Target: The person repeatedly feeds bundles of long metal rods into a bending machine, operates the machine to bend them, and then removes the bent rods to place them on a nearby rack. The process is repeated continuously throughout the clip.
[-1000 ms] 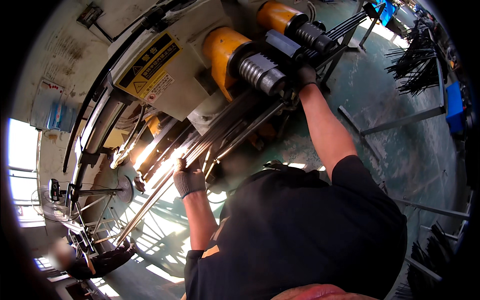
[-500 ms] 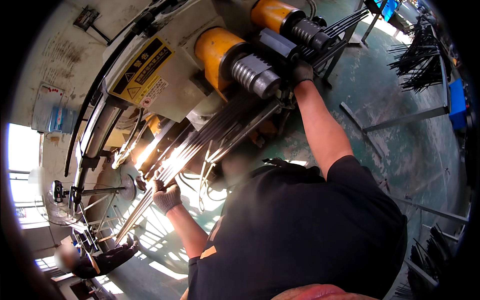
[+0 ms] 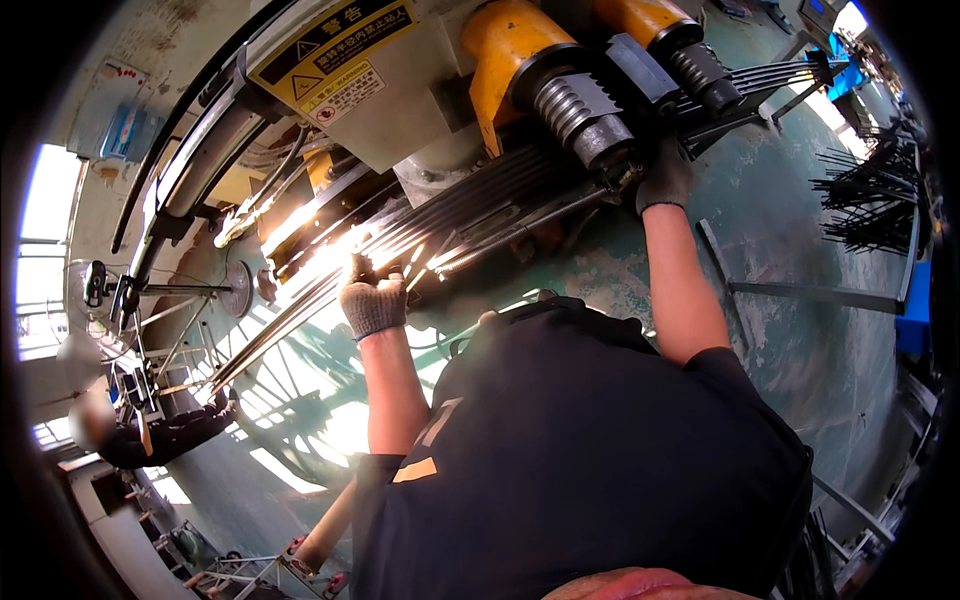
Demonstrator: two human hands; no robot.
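Observation:
A bundle of long, thin metal rods runs slantwise through the machine, from lower left to upper right. My left hand, in a grey-brown knit glove, is closed at the near side of the rods, where bright sunlight glares off them. Farther right, my gloved right hand reaches in under the machine's dark block; shadow hides its fingers. Just left of that hand, a ribbed steel cylinder sticks out of a yellow housing above the rods.
A second yellow housing stands at upper right. Dark rods lie piled on a rack at far right, near a blue bin. Another person is at far left, by a metal stand. A grey metal frame stands on the green floor.
My view has shifted, so the machine appears farther up and right. Both hands stay at the rods, the left one's fingers now partly behind them. More of the rods' far right end shows.

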